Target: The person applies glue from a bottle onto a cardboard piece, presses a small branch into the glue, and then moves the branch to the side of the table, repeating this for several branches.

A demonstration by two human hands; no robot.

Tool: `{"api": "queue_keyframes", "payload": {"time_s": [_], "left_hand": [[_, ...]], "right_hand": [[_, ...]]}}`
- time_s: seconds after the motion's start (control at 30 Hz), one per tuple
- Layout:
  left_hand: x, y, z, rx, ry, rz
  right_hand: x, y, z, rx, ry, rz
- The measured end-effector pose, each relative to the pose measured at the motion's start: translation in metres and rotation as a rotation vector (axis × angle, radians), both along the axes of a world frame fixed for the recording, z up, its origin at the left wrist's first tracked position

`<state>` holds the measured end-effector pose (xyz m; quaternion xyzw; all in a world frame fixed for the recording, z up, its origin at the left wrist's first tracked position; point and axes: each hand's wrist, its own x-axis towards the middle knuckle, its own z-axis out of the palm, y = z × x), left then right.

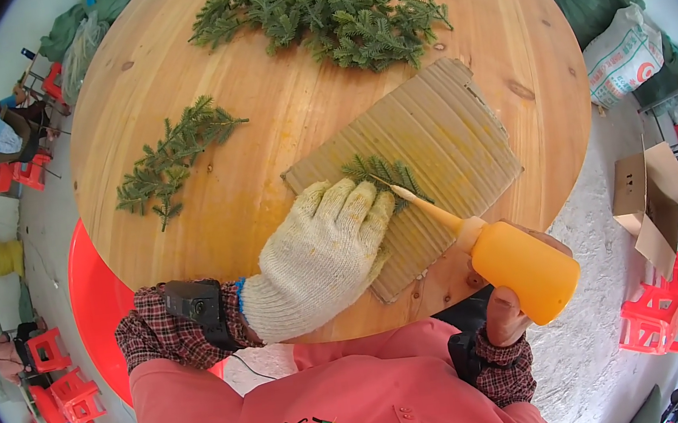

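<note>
My left hand (322,244), in a whitish knit glove with yellow-stained fingertips, lies over a piece of corrugated cardboard (440,130) on the table. Its fingers press on a small green fir sprig (407,178), partly hidden beneath them. My bare right hand (504,316) is wrapped round an orange squeeze bottle (526,268), tilted with its long narrow nozzle toward the sprig. The nozzle tip is at the sprig, beside the gloved fingers; whether it touches cannot be made out. Yellow smears mark the cardboard.
A round wooden table (259,128) bears a large pile of fir sprigs (322,17) at the back and a smaller group (178,157) at left. A red stool (98,303) stands under the left edge. An open carton (654,196), sacks (622,54) and red stools (660,310) lie at right.
</note>
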<state>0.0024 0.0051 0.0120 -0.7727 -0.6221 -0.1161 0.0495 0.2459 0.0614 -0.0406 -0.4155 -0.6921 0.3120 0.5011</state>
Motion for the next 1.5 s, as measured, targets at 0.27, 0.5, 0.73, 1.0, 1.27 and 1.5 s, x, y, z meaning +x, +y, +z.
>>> {"api": "queue_keyframes", "payload": {"time_s": [0.27, 0.5, 0.73, 1.0, 1.27, 1.5], "left_hand": [[0.000, 0.000, 0.000, 0.000, -0.021, 0.000], [0.000, 0.001, 0.002, -0.004, -0.011, -0.003], [0.000, 0.001, 0.000, -0.002, -0.008, -0.010], [-0.001, 0.000, 0.001, -0.004, -0.018, -0.009], [-0.001, 0.001, 0.000, 0.003, -0.027, -0.013], [-0.001, 0.001, 0.001, -0.005, -0.019, -0.020]], "right_hand": [[0.008, -0.002, 0.001, -0.096, 0.050, 0.023], [0.008, -0.003, 0.001, -0.091, 0.060, 0.039], [-0.007, 0.000, 0.010, -0.035, 0.074, 0.015], [0.012, -0.005, 0.000, -0.097, 0.037, 0.033], [0.003, -0.002, 0.016, -0.043, 0.185, 0.032], [0.011, -0.008, 0.022, -0.083, 0.175, -0.013]]}}
